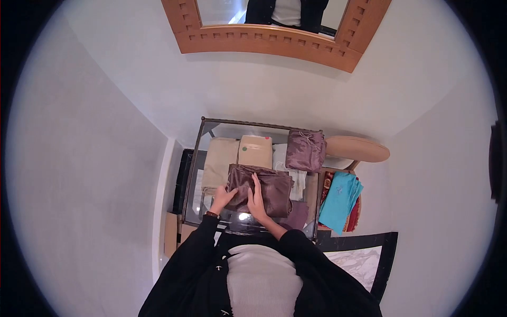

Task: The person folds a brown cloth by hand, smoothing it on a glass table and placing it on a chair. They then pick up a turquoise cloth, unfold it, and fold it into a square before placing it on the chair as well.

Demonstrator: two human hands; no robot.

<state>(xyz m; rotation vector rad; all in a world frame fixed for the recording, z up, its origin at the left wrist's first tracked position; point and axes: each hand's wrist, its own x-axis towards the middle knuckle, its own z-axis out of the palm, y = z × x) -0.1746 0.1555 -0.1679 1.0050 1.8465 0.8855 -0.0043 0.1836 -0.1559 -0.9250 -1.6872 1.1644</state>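
Note:
A folded, shiny brown cloth lies near the front of a glass-topped table. My left hand is at the cloth's left edge, its thumb and fingers closed together; whether fabric is pinched between them is too small to make out. My right hand rests on the middle of the cloth with its fingers stretched out. Behind the cloth are a beige folded cloth and a tan packet with small round stickers.
At the table's back right corner lies a purple tied bundle. Right of the table are a wooden chair and a turquoise cloth on its seat. A wood-framed mirror hangs on the wall.

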